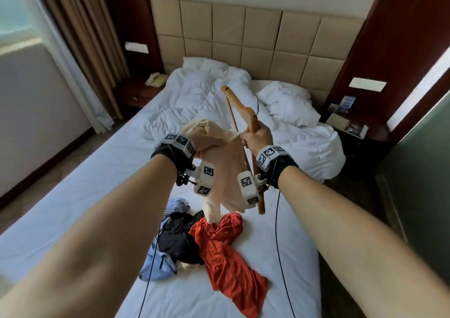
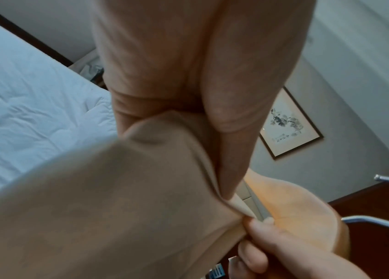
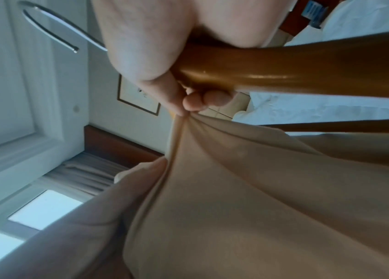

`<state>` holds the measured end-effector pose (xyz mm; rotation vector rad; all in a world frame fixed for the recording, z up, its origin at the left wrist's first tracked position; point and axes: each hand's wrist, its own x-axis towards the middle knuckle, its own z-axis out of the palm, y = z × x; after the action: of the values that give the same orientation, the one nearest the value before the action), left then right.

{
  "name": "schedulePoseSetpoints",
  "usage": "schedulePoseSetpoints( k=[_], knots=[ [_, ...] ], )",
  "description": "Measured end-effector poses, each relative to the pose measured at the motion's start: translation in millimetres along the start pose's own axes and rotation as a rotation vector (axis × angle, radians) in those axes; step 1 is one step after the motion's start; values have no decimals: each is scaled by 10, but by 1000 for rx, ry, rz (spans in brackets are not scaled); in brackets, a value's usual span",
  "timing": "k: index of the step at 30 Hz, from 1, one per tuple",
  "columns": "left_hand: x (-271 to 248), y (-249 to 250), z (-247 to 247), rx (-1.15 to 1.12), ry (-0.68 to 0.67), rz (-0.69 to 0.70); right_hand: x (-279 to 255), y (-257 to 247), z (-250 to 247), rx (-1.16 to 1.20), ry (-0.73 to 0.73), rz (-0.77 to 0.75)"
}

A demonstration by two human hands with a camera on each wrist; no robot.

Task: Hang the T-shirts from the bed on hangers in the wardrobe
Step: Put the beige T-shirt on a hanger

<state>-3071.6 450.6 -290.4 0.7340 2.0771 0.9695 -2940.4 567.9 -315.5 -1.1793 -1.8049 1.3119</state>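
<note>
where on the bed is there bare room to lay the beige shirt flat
Bare sheet lies left of the clothes pile, up to the bed's left edge. A narrower strip runs right of the red shirt. The head end is crowded with duvet and pillow.

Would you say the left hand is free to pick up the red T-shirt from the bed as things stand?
Probably not yet: the left hand grips the beige T-shirt held up above the red T-shirt, so its grip is occupied, though nothing lies over the red one.
</note>
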Motion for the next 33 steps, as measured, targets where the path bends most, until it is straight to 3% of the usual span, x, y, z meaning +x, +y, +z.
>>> schedulePoseSetpoints(
  k=[2, 5, 11, 16, 24, 28, 33],
  knots=[
    [-48, 55, -119, 101, 72, -8, -30, -139, 3, -17, 13, -39],
    [-132, 109, -212, -18, 77, 0, -48, -310, 9, -11, 38, -75],
    [-274, 108, -334, -446, -121, 90, -35, -621, -120, 48, 100, -117],
    [-288, 173, -353, -631, -6, 122, -56, -707, -213, 87, 64, -105],
    [-234, 357, -359, -762, 92, 207, -90, -735, -285, 67, -158, -93],
    [174, 263, -448, -775, 154, 160, -85, -711, -304, 19, -217, -97],
    [-281, 489, -507, -817, 184, 173, 98, -635, -194, 29, -200, -66]
  ],
)
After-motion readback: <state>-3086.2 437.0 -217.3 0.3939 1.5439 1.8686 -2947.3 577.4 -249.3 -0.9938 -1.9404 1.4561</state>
